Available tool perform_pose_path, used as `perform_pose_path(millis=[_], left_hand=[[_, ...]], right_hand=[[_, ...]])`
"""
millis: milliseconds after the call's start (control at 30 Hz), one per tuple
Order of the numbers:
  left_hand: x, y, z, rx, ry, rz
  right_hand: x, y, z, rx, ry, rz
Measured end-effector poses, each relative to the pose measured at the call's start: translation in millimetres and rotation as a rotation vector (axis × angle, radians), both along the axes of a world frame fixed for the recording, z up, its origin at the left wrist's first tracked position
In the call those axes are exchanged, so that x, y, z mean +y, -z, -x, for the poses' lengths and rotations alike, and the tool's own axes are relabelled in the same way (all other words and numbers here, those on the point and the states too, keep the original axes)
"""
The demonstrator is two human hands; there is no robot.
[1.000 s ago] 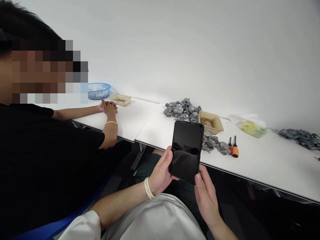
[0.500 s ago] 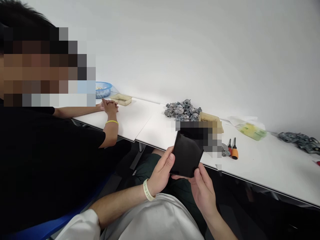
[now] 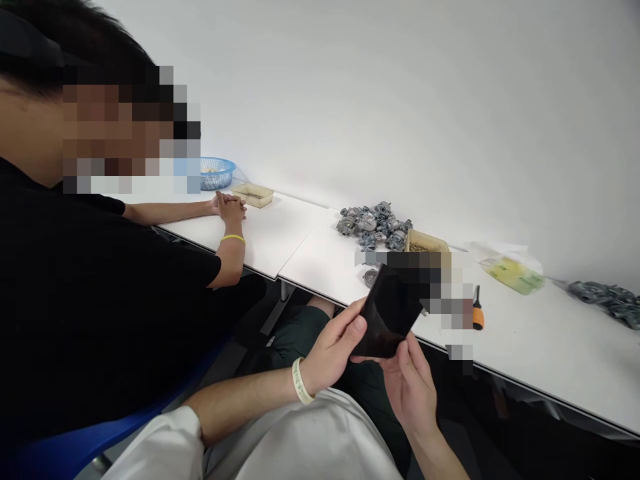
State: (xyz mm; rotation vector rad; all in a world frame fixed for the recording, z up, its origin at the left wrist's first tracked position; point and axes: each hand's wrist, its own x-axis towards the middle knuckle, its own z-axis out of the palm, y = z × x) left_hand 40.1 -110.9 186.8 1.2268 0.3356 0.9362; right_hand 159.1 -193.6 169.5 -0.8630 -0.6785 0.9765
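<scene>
I hold a black phone point(image 3: 387, 317) with a dark screen in both hands, above my lap and just in front of the white table's edge point(image 3: 525, 380). My left hand point(image 3: 333, 350), with a pale wristband, wraps the phone's left side. My right hand point(image 3: 407, 387) grips its lower right edge, thumb on the front. The phone's top is tilted to the right, and part of it is blurred out.
A person in a black shirt sits at my left, hands clasped point(image 3: 229, 205) on the table. On the table lie a heap of grey metal parts point(image 3: 373, 223), a tan tray point(image 3: 423, 243), an orange-handled screwdriver point(image 3: 477, 313), a blue basket point(image 3: 216, 172), a second tray point(image 3: 253, 194) and more parts point(image 3: 607, 300).
The phone has tilted from upright to leaning right and dropped slightly in my hands. My head view has shifted a little, moving the scene rightward.
</scene>
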Motion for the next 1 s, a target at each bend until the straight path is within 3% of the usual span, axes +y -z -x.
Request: perform_pose_path(millis=[100, 267, 467, 667, 1000], left_hand=[[-1, -7.8, 4, 0.036, 0.089, -0.017], [-2, -12.9, 8, 0.041, 0.122, -0.036], [-3, -16.2, 7, -0.01, 0.18, 0.044], [-3, -9.1, 3, -0.078, 0.196, 0.172], [-5, -13.1, 3, -0.078, 0.211, 0.182]], right_hand=[[0, 5.8, -4, 0.007, 0.002, -0.017], [-1, 11.3, -6, 0.0, 0.036, -0.024], [-5, 3.2, 1, 0.009, 0.06, 0.015], [-11, -3.4, 3, -0.062, 0.029, 0.062], [-11, -10.3, 7, -0.075, 0.01, 0.065]])
